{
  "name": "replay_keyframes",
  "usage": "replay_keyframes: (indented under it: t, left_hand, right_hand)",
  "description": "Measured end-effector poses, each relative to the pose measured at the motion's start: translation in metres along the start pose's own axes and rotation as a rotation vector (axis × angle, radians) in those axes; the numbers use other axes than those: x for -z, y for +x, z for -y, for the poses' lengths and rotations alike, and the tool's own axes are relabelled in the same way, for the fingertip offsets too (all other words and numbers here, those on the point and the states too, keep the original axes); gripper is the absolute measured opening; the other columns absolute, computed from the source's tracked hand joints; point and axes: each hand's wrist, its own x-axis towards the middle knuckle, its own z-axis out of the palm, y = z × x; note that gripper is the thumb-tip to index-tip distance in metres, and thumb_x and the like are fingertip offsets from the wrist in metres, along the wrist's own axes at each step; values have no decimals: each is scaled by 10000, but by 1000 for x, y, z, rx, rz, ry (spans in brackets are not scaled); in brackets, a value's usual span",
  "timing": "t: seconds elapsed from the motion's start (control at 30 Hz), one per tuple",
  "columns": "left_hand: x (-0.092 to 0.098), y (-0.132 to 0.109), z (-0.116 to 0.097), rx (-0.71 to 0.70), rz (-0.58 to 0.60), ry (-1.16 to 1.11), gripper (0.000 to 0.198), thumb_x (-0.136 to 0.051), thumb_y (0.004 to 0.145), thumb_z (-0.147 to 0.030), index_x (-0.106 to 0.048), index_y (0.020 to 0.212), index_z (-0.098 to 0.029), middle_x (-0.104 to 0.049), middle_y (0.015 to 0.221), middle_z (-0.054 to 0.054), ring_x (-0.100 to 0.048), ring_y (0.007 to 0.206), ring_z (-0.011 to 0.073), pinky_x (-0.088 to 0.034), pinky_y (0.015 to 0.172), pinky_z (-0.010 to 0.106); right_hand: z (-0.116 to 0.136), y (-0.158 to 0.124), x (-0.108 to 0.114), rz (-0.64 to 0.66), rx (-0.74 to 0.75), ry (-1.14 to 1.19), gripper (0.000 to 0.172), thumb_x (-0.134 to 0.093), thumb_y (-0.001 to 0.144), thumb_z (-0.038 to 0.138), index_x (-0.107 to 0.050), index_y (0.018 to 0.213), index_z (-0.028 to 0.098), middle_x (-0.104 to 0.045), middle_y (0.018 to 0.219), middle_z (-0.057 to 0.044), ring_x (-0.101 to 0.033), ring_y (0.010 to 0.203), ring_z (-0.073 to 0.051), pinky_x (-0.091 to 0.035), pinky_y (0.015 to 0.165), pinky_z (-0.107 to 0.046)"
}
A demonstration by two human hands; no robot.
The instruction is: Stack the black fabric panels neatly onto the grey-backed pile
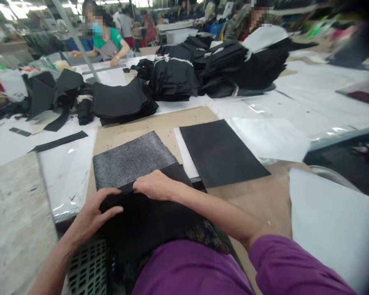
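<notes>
A black fabric piece (147, 217) hangs over the table's near edge and down across my lap. My right hand (155, 186) pinches its upper part, fingers bent over the cloth. At the left side, my left hand (94, 211) grips the same piece, its thumb lying on top; some of its fingers are hidden. Just beyond my hands lies a speckled grey sheet stack (133, 159), partly covered by the black cloth. To the right, a neat stack of black sheets (223, 151) rests partly on white paper.
Brown board (197, 114) lies on the white-covered table. Several black fabric stacks (119, 98) and tied bundles (175, 76) stand farther back. A green plastic crate (89, 266) sits below at left, white sheets (332, 221) at right. Across the table is a person in green (112, 41).
</notes>
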Motion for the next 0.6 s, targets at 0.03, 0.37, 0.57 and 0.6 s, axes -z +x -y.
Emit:
replay_keyframes:
  t: [0.03, 0.37, 0.57, 0.6]
  left_hand:
    - [1, -2, 4, 55, 28, -45, 561, -664, 880, -522, -493, 1354, -275, -625, 1341, 63, -602, 1221, 281, -495, 1046, 470]
    - [-19, 2, 17, 52, -13, 67, 737, -597, 915, -543, -285, 1540, -308, -658, 1331, 54, -642, 1205, 270, -510, 1059, 494]
    - [-24, 6, 17, 49, -86, 135, 691, -580, 917, -575, -338, 1513, -323, -700, 1247, 34, -655, 1166, 262, -506, 1049, 494]
    - [-24, 7, 17, 45, -91, 147, 683, -577, 918, -579, -346, 1509, -326, -706, 1233, 31, -659, 1156, 262, -508, 1044, 493]
  right_hand:
    - [-2, -5, 13, -8, -26, 55, 203, -456, 1039, 293, -636, 1065, 205, -719, 1025, -63, -657, 880, -193, -407, 662, -282]
    - [-147, -173, 97, -595, -738, 568, 391, -503, 943, 561, -660, 953, 203, -680, 836, -9, -593, 758, -179, -430, 683, -277]
    - [-255, -280, 51, -612, -1196, 165, 350, -508, 904, 510, -606, 766, 203, -644, 739, -42, -555, 718, -203, -395, 652, -304]
    - [-262, -288, 44, -583, -1221, 127, 339, -496, 911, 493, -595, 757, 208, -646, 742, -48, -554, 719, -207, -395, 662, -310]
